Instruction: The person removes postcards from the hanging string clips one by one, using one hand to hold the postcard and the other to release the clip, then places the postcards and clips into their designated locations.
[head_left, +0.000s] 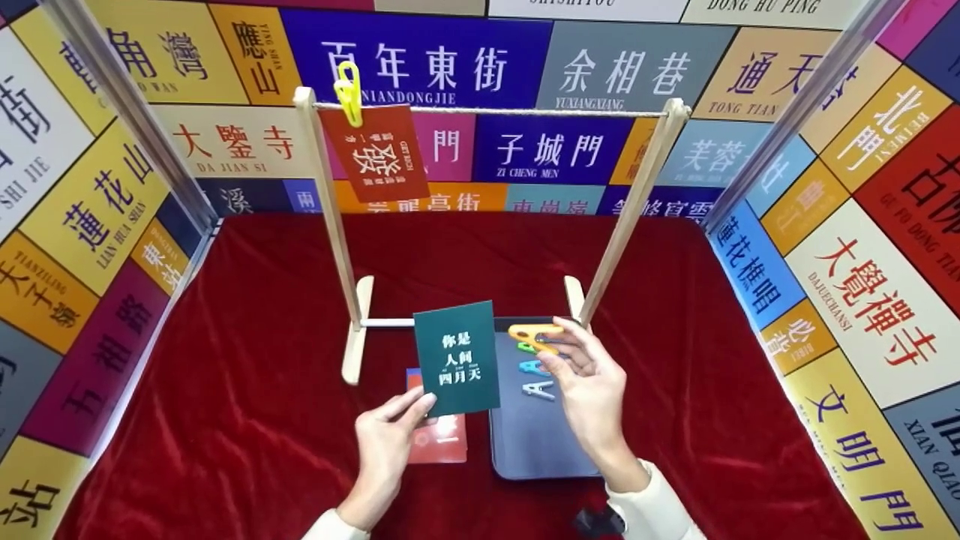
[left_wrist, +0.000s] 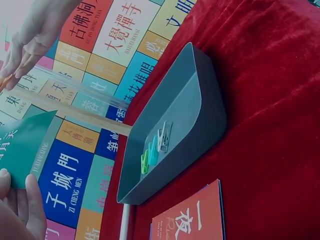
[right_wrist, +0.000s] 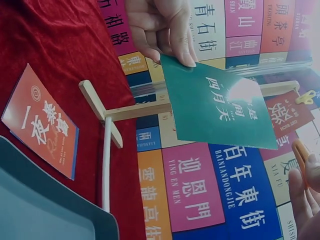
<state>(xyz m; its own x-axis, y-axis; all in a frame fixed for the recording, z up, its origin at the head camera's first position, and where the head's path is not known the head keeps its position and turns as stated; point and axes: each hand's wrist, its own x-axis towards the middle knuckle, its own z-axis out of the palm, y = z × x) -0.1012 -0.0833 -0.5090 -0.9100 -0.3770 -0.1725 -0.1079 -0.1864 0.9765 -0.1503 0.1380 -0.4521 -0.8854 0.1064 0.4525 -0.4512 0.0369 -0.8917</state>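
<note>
My left hand pinches a dark green card with white characters by its lower left corner, holding it up before the rack. To its right, my right hand grips an orange clothespin between thumb and fingers, its end pointing toward the card. A string runs between the posts of a wooden rack. From its left end hangs a red card, held by a yellow clothespin.
A grey tray holds green, blue and grey clothespins. Beside it on the red cloth lies a small stack of cards with a red one on top. Walls printed with sign panels surround the table.
</note>
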